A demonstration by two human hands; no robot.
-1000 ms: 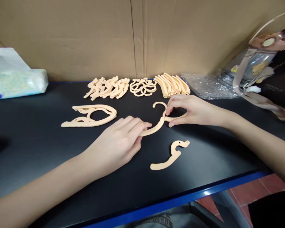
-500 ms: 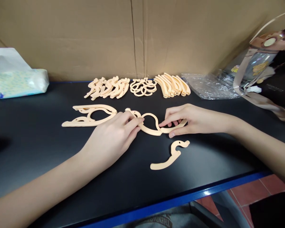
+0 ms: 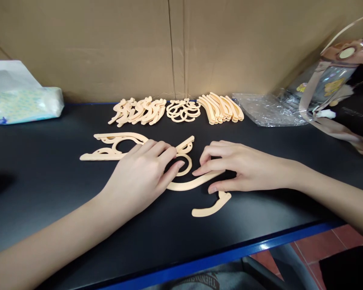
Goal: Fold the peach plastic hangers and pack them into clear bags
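Note:
Between my hands on the black table lies a beige plastic folding hanger (image 3: pixel 186 185), with a curved arm, a ring and a short slanted arm at the top. My left hand (image 3: pixel 145 167) is curled over its left side, thumb across the ring, hiding part of it. Thumb and fingers of my right hand (image 3: pixel 230 167) pinch the right end of the curved arm. Just below my right hand lies a hook with a short curved piece (image 3: pixel 210 211), its upper part hidden. Behind my left hand lies a folded hanger (image 3: pixel 109 155), partly covered.
At the back lie piles of hook pieces (image 3: pixel 139 110), rings (image 3: pixel 183 110) and curved arms (image 3: pixel 220 108). A clear plastic bag (image 3: pixel 266 110) and a strapped bottle (image 3: pixel 329 80) are on the right. A tissue pack (image 3: pixel 24 104) stands on the left, before a cardboard wall (image 3: pixel 109 48).
The hanger between my hands has turned and shifted toward me; its short arm now slants up to the right. My right hand has moved down, covering the loose hook's upper part.

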